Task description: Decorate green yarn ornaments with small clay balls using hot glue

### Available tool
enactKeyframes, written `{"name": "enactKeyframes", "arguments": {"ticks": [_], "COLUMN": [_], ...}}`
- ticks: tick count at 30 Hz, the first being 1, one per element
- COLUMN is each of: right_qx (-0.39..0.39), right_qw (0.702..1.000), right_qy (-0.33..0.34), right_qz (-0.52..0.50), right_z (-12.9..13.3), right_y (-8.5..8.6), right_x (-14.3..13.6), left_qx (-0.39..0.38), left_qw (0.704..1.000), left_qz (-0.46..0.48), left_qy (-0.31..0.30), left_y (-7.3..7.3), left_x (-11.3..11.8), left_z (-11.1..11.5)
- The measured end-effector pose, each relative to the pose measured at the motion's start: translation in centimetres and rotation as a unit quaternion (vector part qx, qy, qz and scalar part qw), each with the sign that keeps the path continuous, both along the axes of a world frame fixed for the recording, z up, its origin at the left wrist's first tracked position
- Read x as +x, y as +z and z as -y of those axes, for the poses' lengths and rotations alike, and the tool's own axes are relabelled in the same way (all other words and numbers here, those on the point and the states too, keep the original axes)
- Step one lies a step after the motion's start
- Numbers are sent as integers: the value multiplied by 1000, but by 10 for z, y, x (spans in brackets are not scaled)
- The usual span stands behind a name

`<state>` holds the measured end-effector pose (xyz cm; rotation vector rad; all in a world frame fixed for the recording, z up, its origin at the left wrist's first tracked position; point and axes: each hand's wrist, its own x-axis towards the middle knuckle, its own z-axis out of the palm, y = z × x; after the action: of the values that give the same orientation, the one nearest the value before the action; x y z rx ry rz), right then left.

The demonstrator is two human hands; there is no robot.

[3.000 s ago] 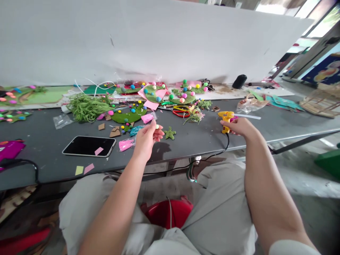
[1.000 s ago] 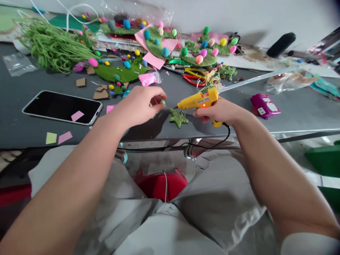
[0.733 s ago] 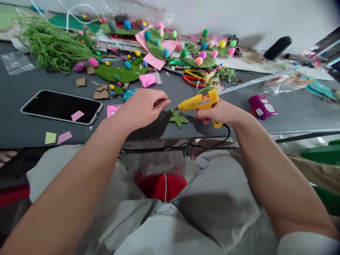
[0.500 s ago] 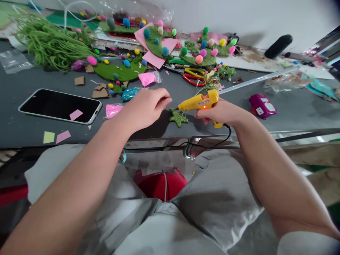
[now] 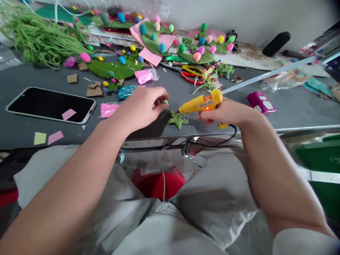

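A yellow glue gun (image 5: 200, 103) with a lit orange light is gripped in my right hand (image 5: 225, 112), and a long clear glue stick (image 5: 268, 74) sticks out of its back. The nozzle points left, at the upper part of a green yarn-wrapped star (image 5: 177, 119) lying near the table's front edge. Just left of the star, my left hand (image 5: 148, 104) pinches a small light green ball (image 5: 165, 101) between thumb and fingertip. Whether the nozzle touches the star cannot be made out.
A phone (image 5: 50, 105) lies at the left, with pink packets (image 5: 108, 109) beside it. Green yarn (image 5: 39, 39), felt pieces with coloured balls (image 5: 114, 69) and red-handled pliers (image 5: 191, 77) lie behind. A purple packet (image 5: 261, 102) is at the right. A black cord (image 5: 212, 146) hangs at the front edge.
The light green ball now shows between my left fingertips. The glue gun has shifted slightly right in view. The view has moved a little, with most table items appearing further left.
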<state>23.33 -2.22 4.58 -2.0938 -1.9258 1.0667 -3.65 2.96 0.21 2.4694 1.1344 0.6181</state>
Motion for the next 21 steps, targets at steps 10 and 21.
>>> {"name": "enactKeyframes", "arguments": {"ticks": [10,21], "right_qx": [29,47], "right_qw": [993,990], "right_qy": [-59,-84], "right_qz": [-102,-103], "right_z": [-1,-2], "right_y": [0,-7], "right_x": [35,48], "left_qx": [26,30], "left_qw": [997,996], "left_qz": [15,-9], "left_qy": [-73,-80], "left_y": [-3,-12], "left_x": [7,17], "left_z": [3,2]}}
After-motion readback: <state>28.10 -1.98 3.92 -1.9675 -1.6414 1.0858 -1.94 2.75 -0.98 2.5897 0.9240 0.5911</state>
